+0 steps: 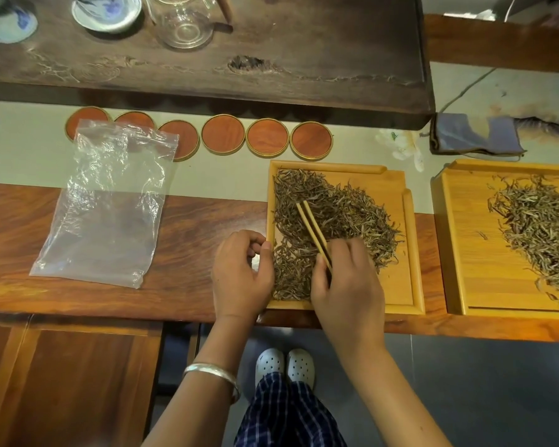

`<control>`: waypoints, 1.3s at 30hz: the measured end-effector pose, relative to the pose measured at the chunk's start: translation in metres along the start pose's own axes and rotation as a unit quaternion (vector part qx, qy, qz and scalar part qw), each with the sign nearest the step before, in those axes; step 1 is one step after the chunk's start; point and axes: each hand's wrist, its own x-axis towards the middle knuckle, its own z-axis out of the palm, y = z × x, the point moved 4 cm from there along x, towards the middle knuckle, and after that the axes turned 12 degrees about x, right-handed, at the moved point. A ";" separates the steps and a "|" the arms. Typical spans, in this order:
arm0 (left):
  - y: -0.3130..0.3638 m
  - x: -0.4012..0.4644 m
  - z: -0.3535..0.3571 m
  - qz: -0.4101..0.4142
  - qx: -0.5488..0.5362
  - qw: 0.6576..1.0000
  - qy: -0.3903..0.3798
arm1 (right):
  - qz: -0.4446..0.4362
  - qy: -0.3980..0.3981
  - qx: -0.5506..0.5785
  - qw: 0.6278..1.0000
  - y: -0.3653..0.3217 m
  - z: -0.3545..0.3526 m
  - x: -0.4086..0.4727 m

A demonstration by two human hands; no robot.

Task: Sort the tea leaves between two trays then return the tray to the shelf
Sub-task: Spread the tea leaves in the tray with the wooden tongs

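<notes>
Tea leaves (333, 221) under right hand's (346, 285) tweezers (313, 233).

the right tray (455, 253) runs off the right edge, its far rim and part of its leaves (536, 221) cut away. the right hand (347, 285) hides the near end of the tongs (310, 224) and the leaves under it. the left hand (241, 272) covers the left tray's (397, 285) near-left corner — whether it grips the rim cannot be told. up top, cups (107, 11) and a glass jug (184, 24) are cropped and blurred.
</notes>
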 end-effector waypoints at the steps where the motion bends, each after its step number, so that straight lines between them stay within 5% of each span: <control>1: -0.001 0.000 0.000 0.001 -0.001 1.000 0.001 | -0.001 -0.003 -0.001 1.000 0.000 0.001 -0.001; 12: -0.001 0.001 0.000 0.005 -0.011 1.000 -0.002 | 0.007 -0.055 0.017 0.998 -0.002 0.005 -0.014; 24: 0.000 0.000 -0.002 -0.005 -0.002 1.000 -0.007 | 0.035 0.005 0.046 0.998 0.019 -0.032 -0.022; 32: 0.003 0.000 -0.003 -0.006 0.005 1.000 -0.008 | 0.050 -0.023 0.001 0.998 0.053 -0.050 -0.044; 39: 0.003 0.000 -0.003 -0.011 0.007 1.000 -0.012 | 0.002 -0.060 0.020 0.998 0.039 -0.040 -0.050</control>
